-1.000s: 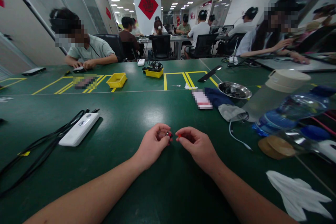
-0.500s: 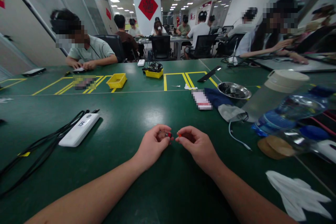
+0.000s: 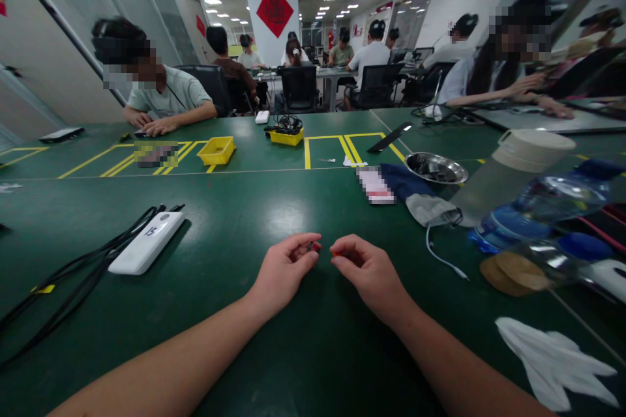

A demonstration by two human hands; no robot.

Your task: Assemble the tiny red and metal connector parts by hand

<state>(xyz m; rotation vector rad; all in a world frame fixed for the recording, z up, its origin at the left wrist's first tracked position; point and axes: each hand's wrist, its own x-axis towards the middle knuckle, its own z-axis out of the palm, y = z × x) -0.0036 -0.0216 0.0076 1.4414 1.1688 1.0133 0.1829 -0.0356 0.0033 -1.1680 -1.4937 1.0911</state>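
Head view, lower centre of the frame: the left hand (image 3: 286, 270) angles inward, palm side facing right, its thumb and fingers closed around a small red-and-dark part (image 3: 314, 247). Just right of it, the right hand (image 3: 369, 273) mirrors that pose, fingers curled, thumb and fingertips pinching a tiny orange-red piece (image 3: 335, 253). The hands are apart.

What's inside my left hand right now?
Your left hand holds a small red piece at the fingers, with something dark and shiny beside it. Both are too small to identify. The curled fingers and thumb cover the rest, so I can't see anything deeper in the palm.
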